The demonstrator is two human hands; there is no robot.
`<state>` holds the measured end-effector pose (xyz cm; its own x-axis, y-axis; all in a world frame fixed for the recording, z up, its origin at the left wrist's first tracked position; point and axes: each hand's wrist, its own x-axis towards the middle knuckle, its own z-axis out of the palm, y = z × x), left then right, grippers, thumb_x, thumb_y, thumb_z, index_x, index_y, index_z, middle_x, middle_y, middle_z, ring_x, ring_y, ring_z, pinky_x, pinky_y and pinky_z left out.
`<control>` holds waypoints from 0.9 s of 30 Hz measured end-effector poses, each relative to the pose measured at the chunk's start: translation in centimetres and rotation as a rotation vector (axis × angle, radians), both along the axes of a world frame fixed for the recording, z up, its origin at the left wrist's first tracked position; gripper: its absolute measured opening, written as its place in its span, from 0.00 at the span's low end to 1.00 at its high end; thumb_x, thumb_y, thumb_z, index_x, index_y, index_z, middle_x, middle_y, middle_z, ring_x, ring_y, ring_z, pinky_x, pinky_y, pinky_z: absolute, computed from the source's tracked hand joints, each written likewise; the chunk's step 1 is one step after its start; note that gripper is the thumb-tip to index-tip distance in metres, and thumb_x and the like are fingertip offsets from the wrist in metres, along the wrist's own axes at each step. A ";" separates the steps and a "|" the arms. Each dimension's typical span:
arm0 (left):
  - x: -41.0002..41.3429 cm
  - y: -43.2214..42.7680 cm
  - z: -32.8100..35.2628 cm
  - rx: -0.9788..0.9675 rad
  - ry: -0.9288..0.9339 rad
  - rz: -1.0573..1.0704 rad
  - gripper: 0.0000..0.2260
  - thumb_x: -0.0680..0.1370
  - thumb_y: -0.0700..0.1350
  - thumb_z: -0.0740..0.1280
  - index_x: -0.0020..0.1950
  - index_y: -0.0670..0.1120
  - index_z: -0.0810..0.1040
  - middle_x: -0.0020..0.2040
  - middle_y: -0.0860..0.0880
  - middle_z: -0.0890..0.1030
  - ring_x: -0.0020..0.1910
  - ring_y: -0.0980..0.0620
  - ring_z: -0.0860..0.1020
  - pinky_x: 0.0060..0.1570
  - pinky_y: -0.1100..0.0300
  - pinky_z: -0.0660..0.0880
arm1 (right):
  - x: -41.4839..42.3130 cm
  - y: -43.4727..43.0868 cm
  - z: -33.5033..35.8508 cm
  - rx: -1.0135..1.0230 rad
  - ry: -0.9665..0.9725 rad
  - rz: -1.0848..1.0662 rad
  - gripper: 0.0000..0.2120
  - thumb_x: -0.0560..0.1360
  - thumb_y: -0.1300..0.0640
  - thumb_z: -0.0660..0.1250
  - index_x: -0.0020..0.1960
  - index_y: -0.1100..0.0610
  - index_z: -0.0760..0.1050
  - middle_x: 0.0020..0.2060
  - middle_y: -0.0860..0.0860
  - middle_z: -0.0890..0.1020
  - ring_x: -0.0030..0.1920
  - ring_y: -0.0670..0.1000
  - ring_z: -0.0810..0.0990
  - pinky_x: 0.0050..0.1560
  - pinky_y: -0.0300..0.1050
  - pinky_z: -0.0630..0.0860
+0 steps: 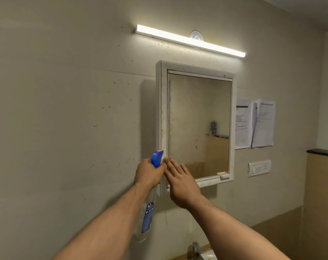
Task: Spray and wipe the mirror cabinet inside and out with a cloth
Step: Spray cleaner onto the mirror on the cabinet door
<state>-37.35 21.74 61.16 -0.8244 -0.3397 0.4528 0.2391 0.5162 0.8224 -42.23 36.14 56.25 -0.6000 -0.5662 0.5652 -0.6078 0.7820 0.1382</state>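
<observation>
Before the cabinet's (196,122) lower left corner, the left hand (149,173) grips a spray bottle (150,199); beside it, the right hand (181,182) reaches out, fingers straight.

Left hand (149,173) grips spray bottle (157,158); right hand (180,182) flat.

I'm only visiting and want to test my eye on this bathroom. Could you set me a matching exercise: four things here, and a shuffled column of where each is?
Things
1. clear plastic spray bottle with blue trigger head
2. long glowing white tube light
3. white printed paper sheets
4. white wall switch plate

Places
A. below the paper sheets
B. above the white-framed mirror cabinet
C. gripped by the left hand
D. right of the cabinet, at mid-height

Pairs: 1-C, 2-B, 3-D, 4-A
</observation>
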 end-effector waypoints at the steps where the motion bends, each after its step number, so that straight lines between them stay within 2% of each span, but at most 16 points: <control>1: 0.0 0.2 -0.4 0.007 0.001 -0.012 0.08 0.77 0.49 0.72 0.42 0.48 0.77 0.33 0.47 0.79 0.33 0.44 0.84 0.36 0.51 0.84 | 0.0 0.4 -0.6 -0.029 -0.005 0.000 0.37 0.80 0.61 0.51 0.84 0.48 0.38 0.82 0.46 0.34 0.82 0.48 0.32 0.82 0.52 0.38; 4: -0.3 0.7 -1.8 0.026 -0.042 -0.026 0.08 0.77 0.47 0.72 0.42 0.46 0.78 0.32 0.47 0.79 0.31 0.46 0.83 0.35 0.49 0.84 | -0.2 1.9 -3.1 -0.102 -0.081 -0.040 0.38 0.79 0.62 0.51 0.85 0.48 0.41 0.82 0.45 0.34 0.82 0.47 0.34 0.82 0.53 0.40; 6: -0.5 1.1 -3.0 -0.004 -0.057 -0.018 0.07 0.76 0.47 0.72 0.38 0.49 0.80 0.27 0.51 0.79 0.31 0.45 0.83 0.36 0.46 0.84 | -0.4 2.8 -5.0 0.002 -0.153 -0.068 0.39 0.79 0.62 0.53 0.85 0.48 0.41 0.82 0.47 0.33 0.82 0.50 0.34 0.82 0.54 0.39; 7: -0.6 1.5 -3.7 -0.034 -0.059 -0.026 0.08 0.76 0.48 0.71 0.37 0.52 0.82 0.26 0.53 0.78 0.31 0.45 0.83 0.36 0.47 0.84 | -0.4 3.2 -6.1 0.042 -0.199 -0.073 0.40 0.78 0.63 0.53 0.85 0.47 0.40 0.81 0.47 0.32 0.82 0.50 0.34 0.82 0.54 0.39; 9: -0.4 2.3 -4.6 -0.072 -0.057 -0.047 0.17 0.78 0.47 0.71 0.37 0.70 0.81 0.27 0.60 0.78 0.32 0.45 0.82 0.35 0.51 0.83 | -0.5 4.0 -7.6 0.022 -0.284 -0.078 0.42 0.77 0.66 0.53 0.84 0.45 0.39 0.81 0.47 0.31 0.82 0.49 0.34 0.81 0.53 0.39; 10: -0.6 2.5 -5.2 -0.064 -0.073 -0.064 0.19 0.79 0.47 0.70 0.37 0.71 0.81 0.27 0.61 0.78 0.31 0.48 0.81 0.34 0.53 0.82 | -0.7 4.3 -8.1 -0.032 -0.304 -0.080 0.43 0.77 0.67 0.53 0.84 0.44 0.39 0.81 0.46 0.32 0.82 0.48 0.35 0.81 0.52 0.39; 12: -1.2 2.6 -5.9 -0.007 -0.126 -0.094 0.11 0.78 0.45 0.70 0.37 0.56 0.83 0.28 0.56 0.79 0.28 0.52 0.81 0.31 0.57 0.81 | -1.3 4.9 -8.6 -0.185 -0.302 -0.117 0.43 0.76 0.68 0.54 0.84 0.44 0.41 0.82 0.45 0.34 0.83 0.47 0.40 0.81 0.51 0.41; 15: -1.9 3.1 -7.0 0.024 -0.198 -0.121 0.06 0.77 0.44 0.71 0.41 0.47 0.78 0.31 0.48 0.79 0.26 0.51 0.82 0.26 0.64 0.76 | -2.6 5.9 -8.5 -0.297 -0.365 -0.211 0.43 0.75 0.68 0.54 0.85 0.46 0.42 0.81 0.44 0.32 0.83 0.49 0.42 0.81 0.53 0.46; 18: -2.5 4.3 -7.4 0.039 -0.189 -0.162 0.03 0.78 0.44 0.71 0.46 0.49 0.78 0.35 0.45 0.79 0.30 0.50 0.80 0.24 0.68 0.73 | -3.2 6.8 -8.5 -0.266 -0.383 -0.213 0.43 0.75 0.68 0.55 0.85 0.46 0.45 0.82 0.44 0.34 0.83 0.49 0.46 0.81 0.53 0.51; 20: -2.9 4.8 -7.4 0.052 -0.179 -0.188 0.02 0.79 0.43 0.71 0.49 0.48 0.78 0.38 0.43 0.79 0.32 0.49 0.80 0.26 0.66 0.75 | -3.4 7.3 -8.6 -0.302 -0.353 -0.228 0.41 0.76 0.67 0.56 0.84 0.44 0.49 0.84 0.45 0.40 0.82 0.51 0.54 0.79 0.52 0.57; 22: -3.7 4.9 -7.2 0.067 -0.188 -0.201 0.04 0.78 0.44 0.71 0.46 0.45 0.77 0.37 0.43 0.79 0.29 0.48 0.81 0.27 0.61 0.76 | -3.6 7.7 -8.1 -0.384 -0.365 -0.280 0.41 0.76 0.67 0.57 0.84 0.45 0.50 0.84 0.46 0.43 0.80 0.54 0.60 0.77 0.52 0.65; 25: -4.0 6.0 -6.7 0.046 -0.201 -0.192 0.05 0.77 0.45 0.70 0.43 0.46 0.77 0.33 0.45 0.80 0.26 0.49 0.82 0.26 0.63 0.75 | -4.0 8.5 -7.1 -0.364 -0.500 -0.303 0.42 0.77 0.68 0.56 0.85 0.48 0.44 0.84 0.48 0.39 0.83 0.54 0.55 0.77 0.51 0.66; 27: -4.1 6.6 -6.5 0.022 -0.189 -0.213 0.02 0.77 0.47 0.69 0.48 0.49 0.80 0.35 0.45 0.83 0.27 0.50 0.83 0.29 0.62 0.77 | -4.2 8.8 -6.8 -0.318 -0.553 -0.302 0.42 0.77 0.69 0.55 0.85 0.48 0.42 0.83 0.48 0.36 0.84 0.52 0.49 0.78 0.51 0.63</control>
<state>-41.44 28.35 54.68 -0.9475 -0.1577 0.2783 0.1813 0.4523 0.8733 -46.43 44.94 49.50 -0.9519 -0.1874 0.2424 -0.2727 0.8788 -0.3917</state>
